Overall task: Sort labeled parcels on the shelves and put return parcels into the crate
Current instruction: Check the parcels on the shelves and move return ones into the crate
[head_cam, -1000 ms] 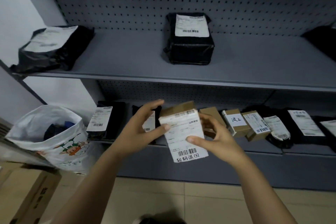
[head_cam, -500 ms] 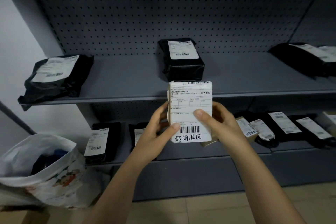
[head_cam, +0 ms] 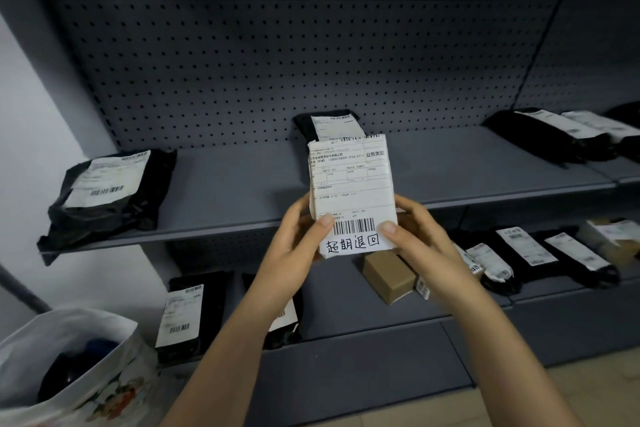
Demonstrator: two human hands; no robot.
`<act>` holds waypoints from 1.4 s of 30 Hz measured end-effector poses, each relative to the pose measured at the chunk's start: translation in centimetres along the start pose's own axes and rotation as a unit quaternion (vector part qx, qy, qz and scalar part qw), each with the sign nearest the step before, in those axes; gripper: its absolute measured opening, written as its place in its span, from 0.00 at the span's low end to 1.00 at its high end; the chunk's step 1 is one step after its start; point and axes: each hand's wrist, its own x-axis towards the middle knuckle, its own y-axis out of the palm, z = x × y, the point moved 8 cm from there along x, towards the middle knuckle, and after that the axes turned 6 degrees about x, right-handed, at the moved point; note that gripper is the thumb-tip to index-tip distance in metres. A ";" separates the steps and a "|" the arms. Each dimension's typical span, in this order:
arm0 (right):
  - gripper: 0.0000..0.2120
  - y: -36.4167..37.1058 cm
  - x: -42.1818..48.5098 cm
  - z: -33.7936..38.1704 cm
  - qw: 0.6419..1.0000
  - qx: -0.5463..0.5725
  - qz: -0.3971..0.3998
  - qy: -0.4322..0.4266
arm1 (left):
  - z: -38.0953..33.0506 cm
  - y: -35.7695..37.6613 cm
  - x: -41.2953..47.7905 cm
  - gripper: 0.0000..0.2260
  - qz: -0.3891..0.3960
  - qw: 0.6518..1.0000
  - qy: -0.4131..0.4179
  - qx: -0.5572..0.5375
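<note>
Nearest, lower left: white plastic bag with printed pattern (head_cam: 86,374), mouth open, dark items inside. Centre: left hand (head_cam: 294,250) and right hand (head_cam: 419,246) both clamped on a small box parcel covered by a white shipping label (head_cam: 353,194), held upright in front of the shelving, label facing the camera; each thumb presses the label's lower corners beside the barcode, handwritten characters below it. Behind the hands, lower grey metal shelf (head_cam: 346,305): two black poly mailers with white labels (head_cam: 187,315) at left, one partly hidden by the left forearm; plain brown cardboard box (head_cam: 388,274) just right of centre; row of black labelled mailers (head_cam: 540,256) further right. Upper grey metal shelf (head_cam: 242,191): large black mailer (head_cam: 107,191) at left end, one black mailer (head_cam: 329,125) directly behind the held parcel, more mailers (head_cam: 561,132) at right. Farthest: dark perforated back panel (head_cam: 277,45).
</note>
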 end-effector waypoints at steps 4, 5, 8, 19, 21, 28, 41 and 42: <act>0.24 -0.3 0.4 0.8 1.000 0.011 -0.019 -0.014 | -0.8 -0.6 0.9 0.24 0.003 0.999 0.012 0.029; 0.24 -0.6 0.6 1.2 0.999 0.016 -0.030 -0.021 | -1.2 -1.2 1.3 0.24 -0.015 0.998 0.025 0.059; 0.26 -1.6 1.1 3.4 0.996 0.012 -0.073 -0.053 | -3.9 -3.3 2.4 0.25 -0.085 0.968 0.107 0.210; 0.28 -6.7 0.2 11.4 0.970 -0.009 -0.183 -0.158 | -13.9 0.6 5.3 0.21 -0.087 0.742 0.379 0.546; 0.26 -7.9 -0.7 12.3 0.964 -0.012 -0.204 -0.167 | -14.7 2.1 5.6 0.22 -0.077 0.734 0.398 0.545; 0.23 -13.2 -5.6 13.6 0.946 -0.030 -0.270 -0.178 | -14.8 9.2 6.0 0.22 -0.026 0.726 0.448 0.522; 0.26 -30.6 -20.4 13.4 0.883 -0.069 -0.437 -0.159 | -12.8 33.1 3.5 0.21 0.111 0.724 0.520 0.438; 0.27 -32.1 -21.8 13.6 0.876 -0.074 -0.449 -0.158 | -12.6 35.5 3.1 0.21 0.122 0.723 0.525 0.432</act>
